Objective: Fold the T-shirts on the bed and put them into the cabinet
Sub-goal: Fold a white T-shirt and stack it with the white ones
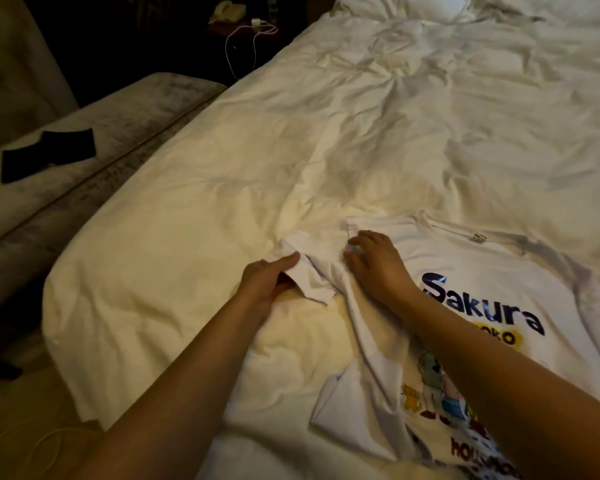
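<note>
T-shirt [492,306]: white, printed side up, spread on the bed [430,116] near its lower right part; the collar points away from the person and the hem runs off the bottom edge of the view, so its long axis lies roughly from the person toward the pillow end.

Sleeve [309,268]: the one on the person's left side, sticking out sideways from the body of the shirt, somewhat crumpled.

Left hand [267,282]: grips the outer end of that sleeve, thumb on top of the cloth and fingers curled beneath it.

Right hand [374,261]: rests on the shoulder of the shirt just beside the sleeve seam, fingers bent and pressing or lightly pinching the cloth (I cannot tell for sure which).

Key relation: the sleeve lies between the two hands, the shirt's body to the right of both; folding the sleeve in would likely mean carrying it rightward across the line the right hand holds down. The left hand is the nearer one for that.

Stage: early, I judge; the shirt is not yet folded and no cabinet is in view.

Also there: a dark cloth [49,154] on the bench [125,109] left of the bed, well apart.
</note>
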Demonstrator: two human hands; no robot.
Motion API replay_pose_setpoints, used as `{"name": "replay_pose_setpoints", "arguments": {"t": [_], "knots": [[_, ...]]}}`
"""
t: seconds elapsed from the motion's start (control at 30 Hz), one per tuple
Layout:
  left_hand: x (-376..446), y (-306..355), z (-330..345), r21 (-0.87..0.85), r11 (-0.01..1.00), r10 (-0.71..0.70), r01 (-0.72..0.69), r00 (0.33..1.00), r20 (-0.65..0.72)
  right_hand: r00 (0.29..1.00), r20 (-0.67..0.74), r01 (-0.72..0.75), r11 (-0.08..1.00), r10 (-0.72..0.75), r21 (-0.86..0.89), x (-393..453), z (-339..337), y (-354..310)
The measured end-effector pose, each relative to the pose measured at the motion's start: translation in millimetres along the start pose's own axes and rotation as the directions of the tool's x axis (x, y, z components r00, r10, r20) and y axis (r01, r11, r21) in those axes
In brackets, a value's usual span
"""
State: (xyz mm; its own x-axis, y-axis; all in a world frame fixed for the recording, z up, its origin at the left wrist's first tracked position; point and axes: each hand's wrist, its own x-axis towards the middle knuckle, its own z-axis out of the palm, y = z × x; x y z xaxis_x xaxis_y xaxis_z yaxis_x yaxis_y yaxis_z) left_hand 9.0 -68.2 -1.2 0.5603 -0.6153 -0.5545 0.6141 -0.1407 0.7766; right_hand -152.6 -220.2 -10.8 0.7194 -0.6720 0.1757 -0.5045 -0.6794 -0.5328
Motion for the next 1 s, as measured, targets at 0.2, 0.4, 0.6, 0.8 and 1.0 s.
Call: {"name": "replay_pose_setpoints", "arguments": {"t": [0.2,0.4,0.6,0.8,1.0], "knots": [[4.3,19.1,5.3,-0.166,0.986,0.003,-0.033,0.984,-0.179,0.999,0.051,-0.004,1.000,0.003,0.026,-20.6,5.9,-9.3],[13.1,14.3,-14.5,0.252,0.968,0.067,-0.004,0.968,-0.240,0.924,-0.056,0.368,0.920,-0.378,-0.135,-40.1,15.0,-37.2],[17.7,17.4,-18.1,0.279,0.960,0.077,-0.001,0.962,-0.262,0.893,0.128,0.448,0.831,-0.431,-0.330,-47.4,46.0,-68.6],[30.2,32.0,-22.5,0.139,0.989,-0.009,0.046,0.967,-0.254,0.883,0.072,0.443,0.771,-0.465,-0.457,-38.6,59.7,-93.1],[27.5,46.4,-20.2,0.118,0.992,0.076,-0.047,0.965,-0.253,0.916,-0.013,0.377,0.868,-0.402,-0.322,-38.8,57.4,-109.4]]}}
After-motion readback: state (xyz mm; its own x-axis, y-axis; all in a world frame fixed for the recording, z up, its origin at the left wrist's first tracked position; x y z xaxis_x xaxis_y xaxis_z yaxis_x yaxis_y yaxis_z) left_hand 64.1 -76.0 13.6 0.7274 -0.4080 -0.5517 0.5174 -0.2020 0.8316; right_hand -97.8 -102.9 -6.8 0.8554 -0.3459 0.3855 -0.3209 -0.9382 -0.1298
